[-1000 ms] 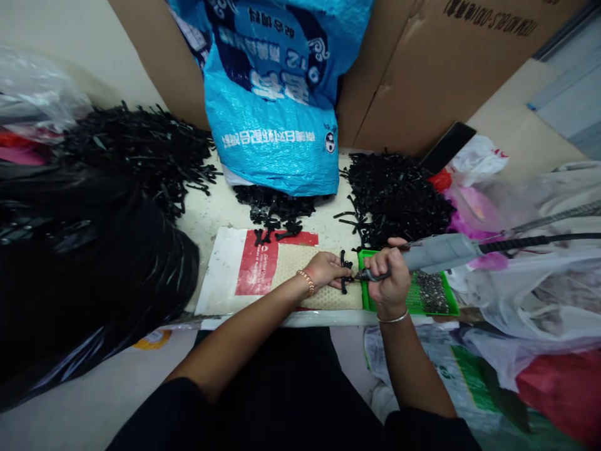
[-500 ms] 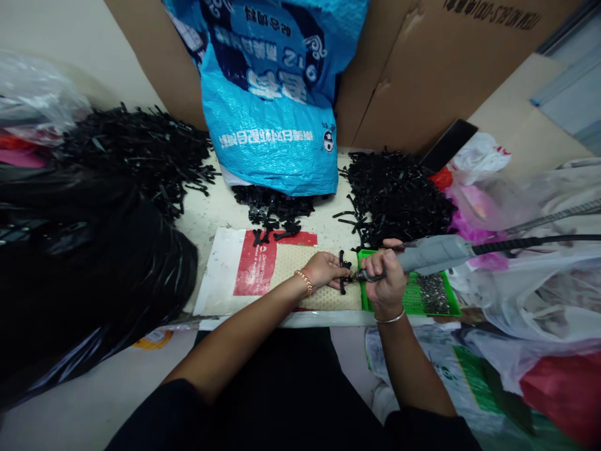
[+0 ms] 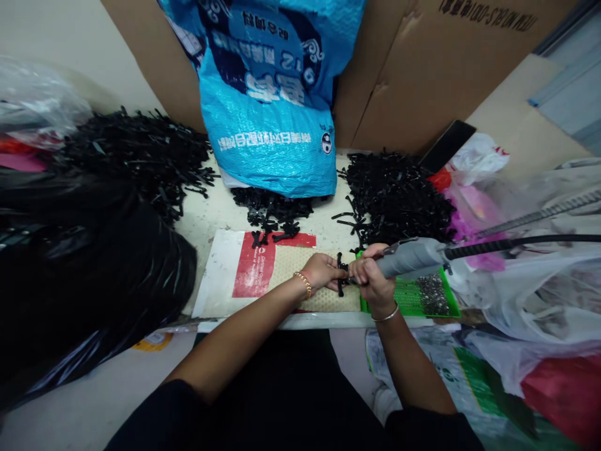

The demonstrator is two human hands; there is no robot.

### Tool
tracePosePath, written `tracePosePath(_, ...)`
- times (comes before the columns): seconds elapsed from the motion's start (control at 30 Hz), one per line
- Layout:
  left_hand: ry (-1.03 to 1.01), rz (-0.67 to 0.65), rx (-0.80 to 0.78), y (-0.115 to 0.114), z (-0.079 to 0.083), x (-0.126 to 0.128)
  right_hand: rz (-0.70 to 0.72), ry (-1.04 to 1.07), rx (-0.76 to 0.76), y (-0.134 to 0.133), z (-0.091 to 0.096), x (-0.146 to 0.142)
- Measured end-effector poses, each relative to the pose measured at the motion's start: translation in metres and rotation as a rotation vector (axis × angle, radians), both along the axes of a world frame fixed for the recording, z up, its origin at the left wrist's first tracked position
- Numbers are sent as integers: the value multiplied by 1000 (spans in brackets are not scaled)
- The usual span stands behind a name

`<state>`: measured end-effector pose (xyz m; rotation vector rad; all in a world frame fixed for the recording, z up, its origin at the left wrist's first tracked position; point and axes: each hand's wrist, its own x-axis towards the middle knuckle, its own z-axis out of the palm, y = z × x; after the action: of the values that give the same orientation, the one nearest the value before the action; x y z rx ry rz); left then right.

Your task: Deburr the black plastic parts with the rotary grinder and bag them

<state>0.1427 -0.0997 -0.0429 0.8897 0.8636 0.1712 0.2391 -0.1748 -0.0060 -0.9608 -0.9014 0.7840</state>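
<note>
My left hand [image 3: 323,272] pinches a small black plastic part [image 3: 340,285] over a beige honeycomb-textured mat [image 3: 291,263]. My right hand [image 3: 375,282] is wrapped round a grey electric screwdriver [image 3: 413,258], which lies nearly level with its tip pointing left at the black part. The tip meets the part between the two hands; my fingers hide the exact contact. Just right of the mat, partly under my right hand, is a green tray [image 3: 453,305] holding small metal screws [image 3: 432,293].
Black part heaps lie at left [image 3: 141,156], at right [image 3: 394,194] and under a blue woven sack [image 3: 277,150]. A black plastic bag [image 3: 94,269] bulges at left. A phone-like black slab [image 3: 448,145] leans by the cardboard [image 3: 436,75]. The screwdriver's cable [image 3: 526,241] runs off right.
My right hand and the screwdriver have moved left, bringing the tip up against the black part. My left hand stays in nearly the same place, still pinching it.
</note>
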Motion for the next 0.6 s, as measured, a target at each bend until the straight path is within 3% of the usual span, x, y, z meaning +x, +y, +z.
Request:
tracePosePath(0.1,16,-4,7,0,1,0,97,2,21,3,-6,2)
tracePosePath(0.2,6,-22,23,0,1,-1,104,-13,-3,3,-9,0)
tracePosePath(0.33,-16,-37,3,0,2,-2,52,5,-27,-3,8,3)
tracePosePath(0.47,-45,-48,-28,1,4,-4,-308,11,145,-10,33,36)
tracePosePath(0.53,-47,-44,-19,1,5,-4,-488,-3,127,-8,33,59)
tracePosePath(0.6,-52,-49,-24,1,5,-5,-564,11,44,-4,24,79)
